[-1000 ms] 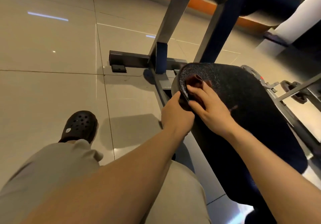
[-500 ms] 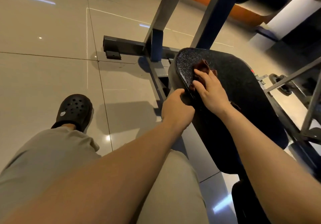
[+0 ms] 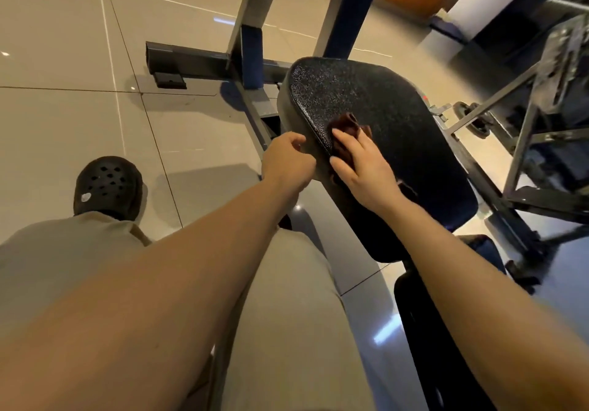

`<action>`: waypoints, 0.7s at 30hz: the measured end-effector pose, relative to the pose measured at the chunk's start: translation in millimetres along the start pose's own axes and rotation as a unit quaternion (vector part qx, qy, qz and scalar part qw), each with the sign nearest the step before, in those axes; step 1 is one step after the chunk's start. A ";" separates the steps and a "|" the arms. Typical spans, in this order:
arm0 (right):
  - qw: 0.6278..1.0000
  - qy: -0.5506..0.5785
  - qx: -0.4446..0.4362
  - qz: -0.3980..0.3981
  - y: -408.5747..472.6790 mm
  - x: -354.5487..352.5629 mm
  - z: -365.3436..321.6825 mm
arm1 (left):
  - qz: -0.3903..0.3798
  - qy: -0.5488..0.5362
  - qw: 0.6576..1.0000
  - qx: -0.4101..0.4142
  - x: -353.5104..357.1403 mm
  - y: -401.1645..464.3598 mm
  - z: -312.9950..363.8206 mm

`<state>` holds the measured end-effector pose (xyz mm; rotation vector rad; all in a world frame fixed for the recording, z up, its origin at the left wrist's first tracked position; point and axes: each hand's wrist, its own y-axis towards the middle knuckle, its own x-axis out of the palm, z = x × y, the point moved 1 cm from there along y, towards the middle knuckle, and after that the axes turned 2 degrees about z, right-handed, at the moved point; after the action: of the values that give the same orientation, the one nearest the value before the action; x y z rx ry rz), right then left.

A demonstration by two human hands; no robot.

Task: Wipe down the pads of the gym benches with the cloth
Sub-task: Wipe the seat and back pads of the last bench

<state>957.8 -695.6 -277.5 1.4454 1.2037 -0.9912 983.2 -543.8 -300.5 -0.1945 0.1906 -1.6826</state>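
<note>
The black textured bench pad tilts away from me on its steel frame. A dark red-brown cloth lies on the pad's left part. My right hand presses it flat with straight fingers, and a bit of cloth shows beside my wrist. My left hand sits against the pad's left side edge, its fingers curled onto that edge.
Grey and blue frame uprights and a floor bar stand beyond the pad. Another machine's metal frame crowds the right. A second dark pad lies low on the right. My black clog rests on the tiled floor.
My right hand has slid the cloth from the pad's far left corner back toward me along the left side. My left hand has stayed at the pad's edge.
</note>
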 end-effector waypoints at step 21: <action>0.994 0.048 -0.075 -0.055 128.5 14.9 -44.0 | 0.063 -0.049 0.996 0.037 -18.0 68.9 21.1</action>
<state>1087.0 -654.4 -260.9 1.3316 1.4115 -0.8929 1056.8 -534.4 -296.8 -0.2051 0.0653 -1.5477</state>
